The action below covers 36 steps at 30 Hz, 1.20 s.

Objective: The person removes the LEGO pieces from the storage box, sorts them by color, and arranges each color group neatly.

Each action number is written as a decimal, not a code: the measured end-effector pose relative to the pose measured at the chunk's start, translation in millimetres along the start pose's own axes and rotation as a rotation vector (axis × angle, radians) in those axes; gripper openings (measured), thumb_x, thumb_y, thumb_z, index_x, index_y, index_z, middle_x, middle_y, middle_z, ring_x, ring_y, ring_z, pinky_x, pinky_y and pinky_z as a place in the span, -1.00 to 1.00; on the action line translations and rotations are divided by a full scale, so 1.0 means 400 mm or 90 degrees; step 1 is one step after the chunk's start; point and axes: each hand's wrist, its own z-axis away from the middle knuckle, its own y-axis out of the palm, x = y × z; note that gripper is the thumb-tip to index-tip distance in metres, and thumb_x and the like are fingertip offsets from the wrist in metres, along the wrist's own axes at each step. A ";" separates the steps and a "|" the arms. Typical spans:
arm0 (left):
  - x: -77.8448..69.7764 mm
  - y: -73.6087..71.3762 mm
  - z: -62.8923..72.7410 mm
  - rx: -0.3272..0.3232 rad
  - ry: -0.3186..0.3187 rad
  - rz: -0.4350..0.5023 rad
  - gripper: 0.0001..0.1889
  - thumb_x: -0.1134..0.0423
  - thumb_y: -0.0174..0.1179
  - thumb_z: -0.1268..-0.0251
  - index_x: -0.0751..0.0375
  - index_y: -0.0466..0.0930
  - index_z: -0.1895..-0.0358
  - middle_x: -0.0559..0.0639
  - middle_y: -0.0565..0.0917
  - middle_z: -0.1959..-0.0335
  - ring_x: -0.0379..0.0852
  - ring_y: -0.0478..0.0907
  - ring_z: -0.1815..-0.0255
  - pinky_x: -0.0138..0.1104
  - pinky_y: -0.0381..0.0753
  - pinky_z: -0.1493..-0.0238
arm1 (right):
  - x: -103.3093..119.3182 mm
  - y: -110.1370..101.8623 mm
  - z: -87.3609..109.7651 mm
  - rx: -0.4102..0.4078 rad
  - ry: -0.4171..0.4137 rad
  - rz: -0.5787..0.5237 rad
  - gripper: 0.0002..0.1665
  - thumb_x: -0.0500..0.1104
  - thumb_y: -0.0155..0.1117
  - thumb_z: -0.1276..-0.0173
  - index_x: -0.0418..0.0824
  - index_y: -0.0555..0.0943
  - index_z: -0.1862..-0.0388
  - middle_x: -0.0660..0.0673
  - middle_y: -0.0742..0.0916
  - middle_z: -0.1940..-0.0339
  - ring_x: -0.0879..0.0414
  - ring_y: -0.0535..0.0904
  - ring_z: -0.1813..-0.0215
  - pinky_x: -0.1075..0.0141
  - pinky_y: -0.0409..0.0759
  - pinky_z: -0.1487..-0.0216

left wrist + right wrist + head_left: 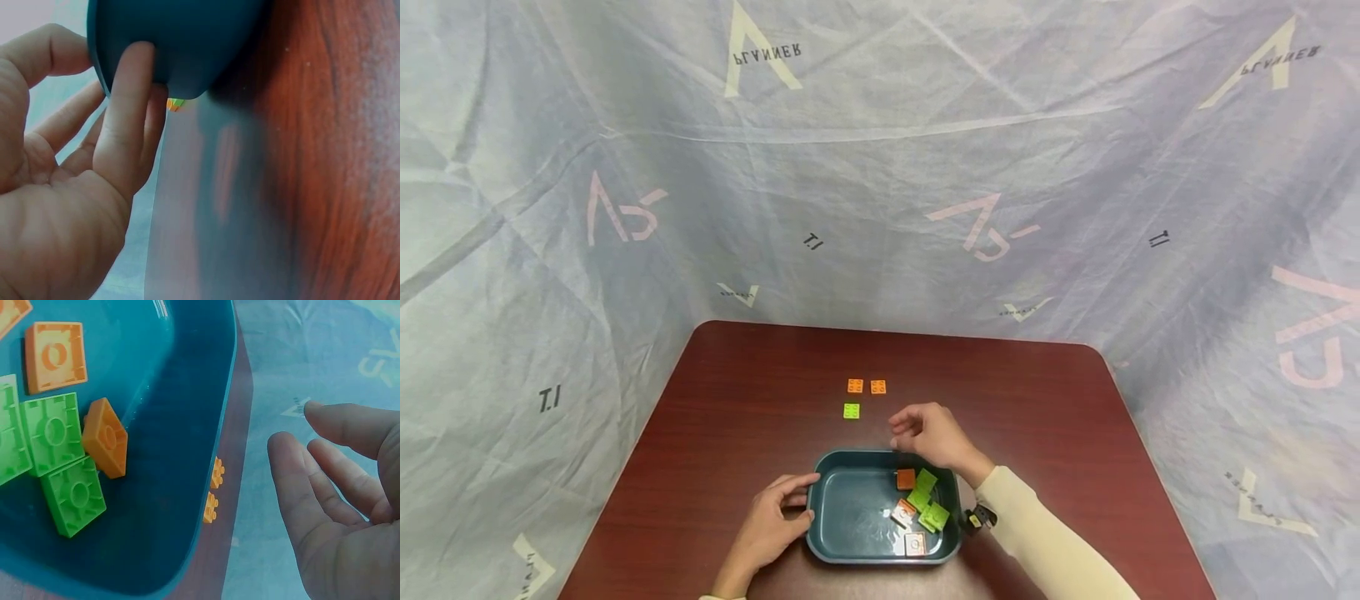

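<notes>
A dark teal tray (pixel 850 508) stands near the table's front, with several orange and green toy building bricks in its right part. My left hand (pixel 772 518) holds the tray's left end; one fingertip is at the rim and another finger lies along the outer wall (pixel 181 50). Above the tray's far right edge, my right hand (pixel 931 433) has loosely bent fingers with nothing between them. In the right wrist view, an orange brick (pixel 56 357) and a green brick (pixel 75 495) lie studs down, showing their hollow undersides.
Beyond the tray, two orange bricks (pixel 855 386) sit side by side on the reddish-brown table (pixel 760 375), studs up. Just nearer is a single green brick (pixel 852 411). Pale printed sheeting (pixel 880 167) hangs around the table's back and sides.
</notes>
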 end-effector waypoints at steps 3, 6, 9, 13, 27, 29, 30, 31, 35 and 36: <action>0.000 -0.001 0.001 -0.002 -0.003 0.006 -0.45 0.43 0.45 -0.21 -0.05 0.72 -0.28 0.01 0.70 -0.20 0.04 0.72 -0.08 -0.37 0.74 0.04 | -0.002 -0.003 0.012 0.009 -0.003 0.008 -0.73 -0.21 0.55 -0.33 -0.16 0.79 -0.01 -0.14 0.85 0.13 0.13 0.76 0.16 0.26 0.77 0.10; 0.000 -0.001 0.003 -0.003 -0.003 0.006 -0.45 0.43 0.46 -0.20 -0.05 0.72 -0.28 -0.01 0.71 -0.20 0.02 0.72 -0.08 -0.35 0.74 0.03 | -0.008 -0.001 0.026 0.019 -0.001 0.014 -0.72 -0.19 0.57 -0.32 -0.14 0.79 0.00 -0.08 0.85 0.16 0.16 0.76 0.17 0.28 0.76 0.11; 0.000 0.000 0.005 -0.001 -0.004 0.000 -0.45 0.41 0.46 -0.22 -0.07 0.71 -0.29 -0.02 0.71 -0.20 0.01 0.72 -0.08 -0.30 0.74 -0.02 | -0.016 0.005 0.045 0.039 0.005 0.006 -0.70 -0.20 0.56 -0.31 -0.17 0.79 -0.02 -0.11 0.86 0.16 0.15 0.77 0.15 0.31 0.75 0.15; 0.000 0.001 0.009 0.004 -0.006 -0.007 -0.46 0.40 0.45 -0.23 -0.08 0.71 -0.29 -0.02 0.71 -0.20 0.00 0.73 -0.07 -0.28 0.74 -0.05 | -0.031 0.018 0.075 0.076 0.012 -0.021 -0.64 -0.27 0.54 -0.31 -0.30 0.76 -0.08 -0.20 0.86 0.12 0.10 0.79 0.15 0.31 0.75 0.19; 0.003 0.005 0.010 -0.014 0.012 -0.023 -0.45 0.43 0.43 -0.23 -0.05 0.71 -0.30 -0.06 0.71 -0.18 -0.10 0.73 -0.03 -0.37 0.74 0.03 | -0.070 0.067 0.104 0.137 0.022 0.011 -0.63 -0.33 0.60 -0.19 -0.35 0.78 0.00 -0.22 0.85 0.14 0.17 0.76 0.21 0.33 0.72 0.21; 0.004 0.006 0.008 -0.015 0.014 -0.028 -0.45 0.42 0.43 -0.23 -0.04 0.71 -0.30 -0.06 0.71 -0.19 -0.10 0.74 -0.03 -0.35 0.74 0.01 | -0.074 0.070 0.105 0.142 0.024 0.021 -0.63 -0.33 0.61 -0.16 -0.35 0.78 0.02 -0.22 0.85 0.14 0.19 0.76 0.20 0.32 0.72 0.20; 0.004 0.006 0.007 -0.016 0.017 -0.032 -0.45 0.42 0.42 -0.23 -0.03 0.71 -0.30 -0.04 0.72 -0.19 -0.09 0.74 -0.03 -0.33 0.74 0.00 | -0.076 0.072 0.105 0.146 0.025 0.025 -0.63 -0.34 0.61 -0.15 -0.35 0.78 0.03 -0.22 0.85 0.14 0.20 0.76 0.21 0.33 0.72 0.19; 0.003 0.005 0.007 -0.016 0.016 -0.032 -0.46 0.42 0.42 -0.23 -0.03 0.71 -0.30 -0.06 0.71 -0.19 -0.09 0.75 -0.03 -0.32 0.74 -0.01 | -0.077 0.075 0.106 0.150 0.026 0.028 -0.63 -0.35 0.61 -0.15 -0.36 0.78 0.03 -0.22 0.85 0.13 0.20 0.76 0.21 0.33 0.72 0.19; 0.003 0.005 0.002 -0.015 0.017 -0.029 -0.45 0.42 0.42 -0.23 -0.02 0.71 -0.30 -0.07 0.71 -0.19 -0.09 0.75 -0.04 -0.29 0.75 -0.03 | -0.083 0.089 0.109 0.156 0.021 0.047 -0.62 -0.39 0.63 -0.10 -0.36 0.78 0.06 -0.21 0.84 0.14 0.11 0.79 0.21 0.36 0.72 0.20; 0.002 0.005 0.002 -0.015 0.016 -0.027 -0.45 0.43 0.43 -0.22 -0.02 0.71 -0.30 -0.07 0.72 -0.19 -0.09 0.75 -0.04 -0.29 0.75 -0.03 | -0.085 0.092 0.110 0.154 0.015 0.054 -0.62 -0.39 0.65 -0.08 -0.35 0.79 0.08 -0.20 0.84 0.14 0.08 0.80 0.21 0.37 0.72 0.19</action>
